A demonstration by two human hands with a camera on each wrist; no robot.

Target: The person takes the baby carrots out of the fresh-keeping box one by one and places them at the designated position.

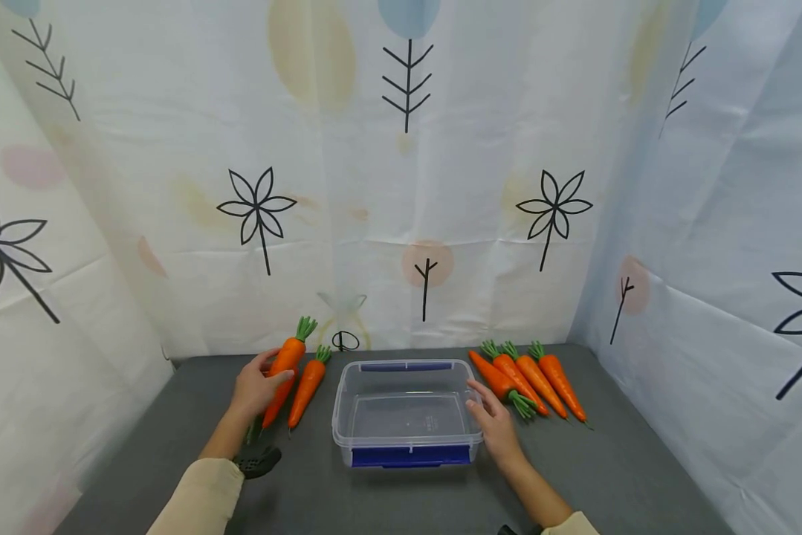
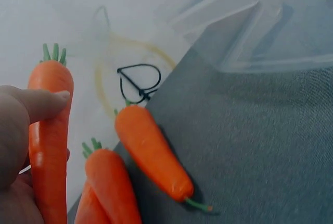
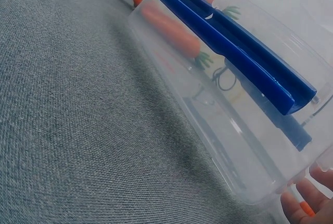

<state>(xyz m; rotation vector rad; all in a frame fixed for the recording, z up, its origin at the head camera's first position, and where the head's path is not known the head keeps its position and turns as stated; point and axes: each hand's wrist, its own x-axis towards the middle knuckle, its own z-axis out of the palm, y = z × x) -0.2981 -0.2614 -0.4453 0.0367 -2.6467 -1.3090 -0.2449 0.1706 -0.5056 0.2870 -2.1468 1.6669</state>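
Note:
In the head view my left hand grips an orange carrot with its green top up; the left wrist view shows the thumb across that carrot. Beside it another carrot lies on the table. Overlapping carrots lie below the held one, partly hidden by the hand. A clear plastic box with blue clips stands in the middle, its top uncovered. My right hand rests its fairly straight fingers at the box's right rim; in the right wrist view the fingers show beside the wall.
Several carrots lie to the right of the box, one with its green top toward me. The grey table is bordered by a patterned white curtain at the back and sides.

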